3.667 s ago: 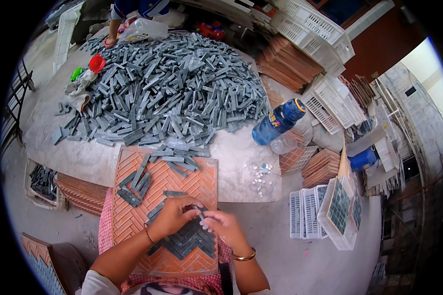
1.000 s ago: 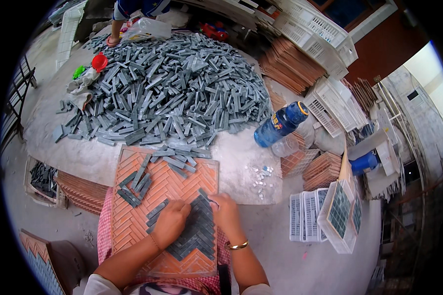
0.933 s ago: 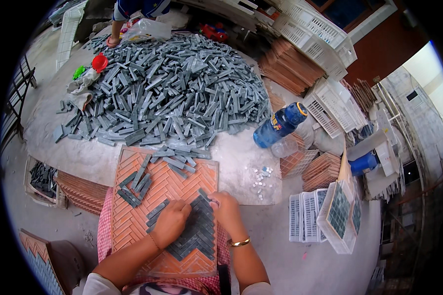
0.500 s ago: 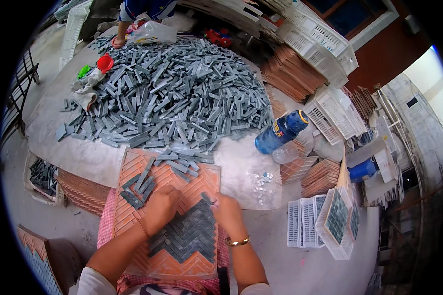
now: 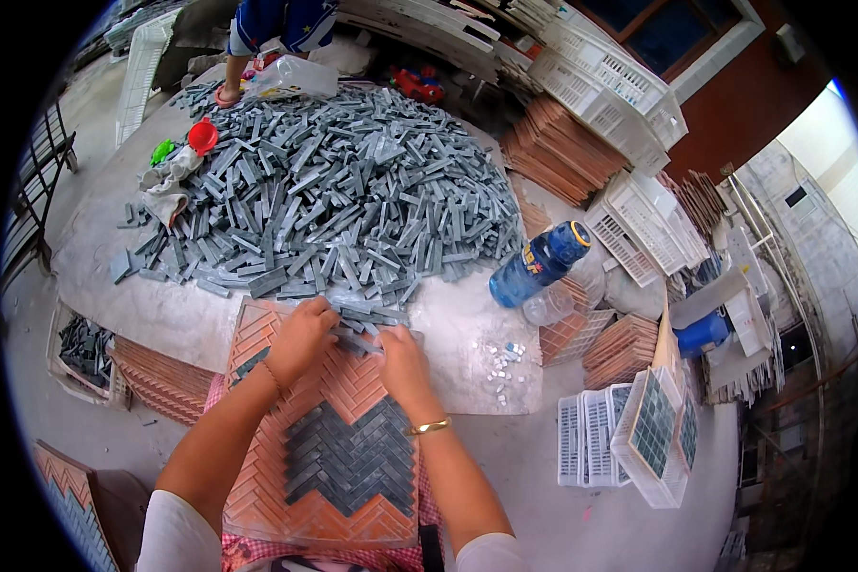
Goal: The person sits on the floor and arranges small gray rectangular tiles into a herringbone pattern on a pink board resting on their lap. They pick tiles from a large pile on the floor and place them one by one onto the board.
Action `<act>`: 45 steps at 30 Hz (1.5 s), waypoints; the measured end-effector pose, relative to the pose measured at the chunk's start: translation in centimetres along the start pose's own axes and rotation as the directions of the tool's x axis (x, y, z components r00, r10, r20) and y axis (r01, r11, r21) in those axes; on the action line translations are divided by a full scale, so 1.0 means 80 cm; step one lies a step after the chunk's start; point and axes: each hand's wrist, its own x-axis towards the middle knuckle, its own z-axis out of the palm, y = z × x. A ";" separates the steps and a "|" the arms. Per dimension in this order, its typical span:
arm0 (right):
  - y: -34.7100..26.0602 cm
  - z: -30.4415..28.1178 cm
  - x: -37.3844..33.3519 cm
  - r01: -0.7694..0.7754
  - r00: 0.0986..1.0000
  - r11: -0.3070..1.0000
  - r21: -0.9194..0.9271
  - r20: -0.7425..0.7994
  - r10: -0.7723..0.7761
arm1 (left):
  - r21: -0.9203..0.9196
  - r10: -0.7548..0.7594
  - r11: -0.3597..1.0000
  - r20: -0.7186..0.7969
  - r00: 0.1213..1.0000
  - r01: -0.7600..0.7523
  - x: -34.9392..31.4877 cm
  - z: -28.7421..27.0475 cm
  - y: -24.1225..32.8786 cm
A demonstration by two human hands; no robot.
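An orange herringbone mould tray (image 5: 257, 477) rests across my lap. Dark grey tile strips (image 5: 348, 453) fill a zigzag band of its slots. At the tray's far edge, loose grey tile strips (image 5: 358, 341) lie between my two hands. My left hand (image 5: 303, 334) is closed at their left end, fingers bent against them. From the right, my right hand (image 5: 403, 367) pinches at the strips with thumb and fingers; the fingertips are partly hidden. A few more loose strips show beside my left forearm, mostly covered by it.
A big heap of grey strips (image 5: 343, 191) covers the table beyond the tray. To the right stand a blue bottle (image 5: 541, 264), small white chips (image 5: 507, 367) and white crates (image 5: 591, 434). Stacked orange trays (image 5: 162, 377) are at left. Another person's leg (image 5: 233, 76) shows at the far side.
Both hands have moved away from the grey band to the tray's far edge. The strip my right hand held at the band's upper corner is no longer in its fingers there.
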 end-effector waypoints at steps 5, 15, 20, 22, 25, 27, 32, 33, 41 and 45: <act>0.024 -0.033 -0.047 -0.207 0.975 0.972 0.112 0.104 0.196 | -0.075 0.011 0.997 -0.067 0.998 -0.017 -0.022 -0.008 0.025; 0.044 -0.054 -0.084 -0.147 0.989 0.952 0.269 0.062 0.136 | -0.310 -0.121 0.935 0.167 0.978 0.169 -0.048 0.008 0.077; 0.051 -0.060 -0.089 -0.091 0.996 0.980 0.177 0.031 0.087 | -0.418 -0.137 0.896 0.058 0.989 0.149 -0.048 0.024 0.086; 0.053 -0.052 -0.093 -0.072 0.994 0.977 0.200 -0.061 0.086 | -0.365 -0.109 0.926 -0.012 0.994 0.098 -0.047 0.033 0.088; 0.059 -0.047 -0.093 -0.057 0.989 0.977 0.207 -0.120 0.083 | -0.245 -0.104 0.965 -0.014 0.994 0.097 -0.043 0.030 0.116; 0.057 -0.045 -0.087 -0.051 0.991 0.979 0.197 -0.115 0.075 | -0.114 -0.087 0.990 -0.076 0.993 0.078 -0.049 0.045 0.116; 0.064 -0.045 -0.086 -0.031 0.994 0.989 0.142 -0.103 0.046 | -0.036 -0.036 0.999 -0.173 0.984 0.030 -0.054 0.060 0.124; 0.067 -0.047 -0.088 -0.029 0.992 0.988 0.152 -0.114 0.047 | -0.050 -0.036 0.998 -0.177 0.984 0.027 -0.054 0.058 0.127; 0.056 -0.067 -0.096 -0.098 0.977 0.947 0.306 -0.151 0.150 | -0.124 -0.028 0.992 -0.097 0.995 0.016 -0.058 0.033 0.135; 0.015 -0.076 -0.087 -0.120 0.993 0.794 0.595 0.065 0.102 | -0.311 -0.044 0.950 -0.132 0.990 0.000 -0.074 0.022 0.136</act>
